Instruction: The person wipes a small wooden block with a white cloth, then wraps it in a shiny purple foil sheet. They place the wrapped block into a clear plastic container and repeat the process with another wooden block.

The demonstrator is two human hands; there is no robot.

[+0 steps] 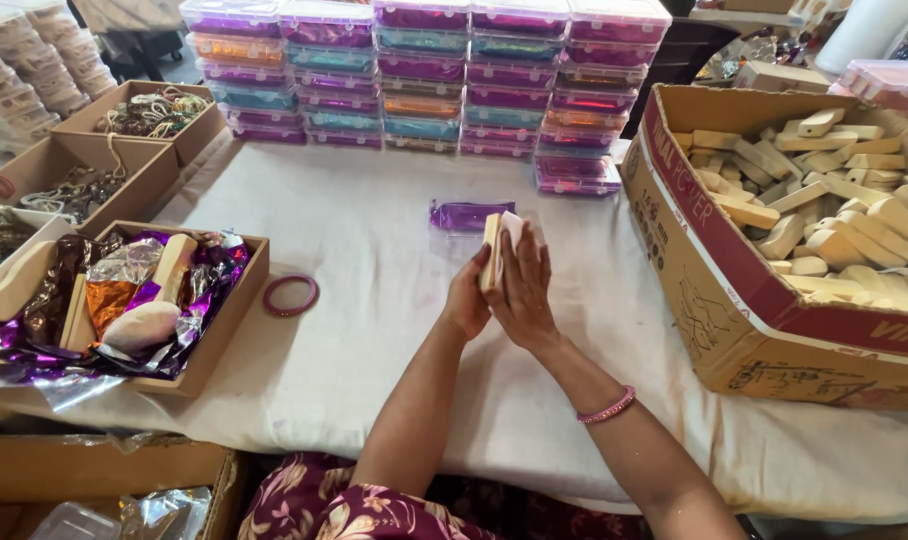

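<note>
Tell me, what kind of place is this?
Probably a small craft packing workshop. A big box holds many wooden blocks, clear boxes with colourful contents are stacked at the back, and both hands hold one block over the cloth-covered table.

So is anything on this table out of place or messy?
A lone red bangle lies loose on the white cloth, apart from the boxes. Crumpled purple foil spills over the edge of the shallow cardboard tray at the left.

Wooden block [492, 252] between both hands [504, 290]
</note>
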